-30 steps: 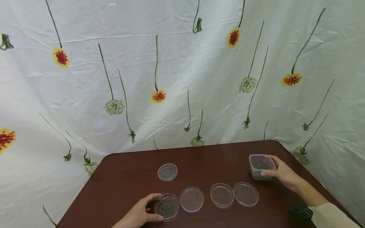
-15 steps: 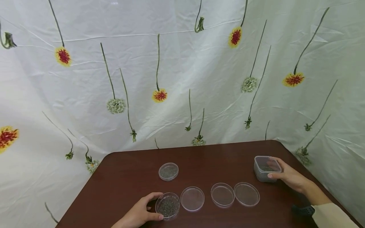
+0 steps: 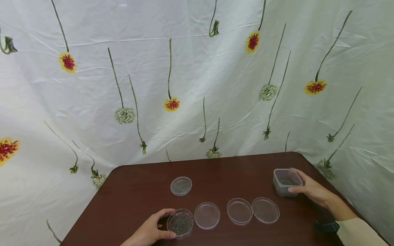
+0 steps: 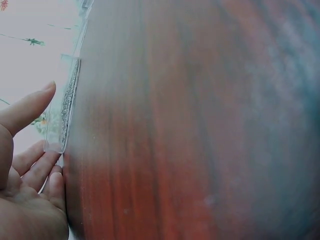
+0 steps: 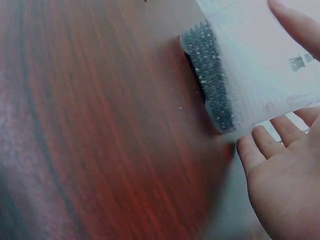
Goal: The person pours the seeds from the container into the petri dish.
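At the near left of the table, my left hand (image 3: 151,228) holds a clear petri dish (image 3: 180,222) by its sides, thumb at the near rim and a finger at the far rim. Dark, granular material covers the dish's bottom; the left wrist view shows this dish (image 4: 64,107) edge-on. Over at the right, my right hand (image 3: 314,189) grips an uncovered square plastic container (image 3: 281,189) from its right side. A layer of dark grains (image 5: 212,75) lies at the container's bottom in the right wrist view. The fingers on its far side are partly hidden.
Several clear round dishes or lids stand in a row, including one beside the held dish (image 3: 207,216), a middle one (image 3: 239,211) and a right one (image 3: 265,210). Farther back sits another dish with greyish contents (image 3: 181,186). A flower-patterned cloth (image 3: 191,75) hangs behind the brown table (image 3: 227,171).
My right hand and the plastic container have shifted slightly right and nearer, mostly in the first half second. The left hand keeps its hold on the petri dish in the same place.
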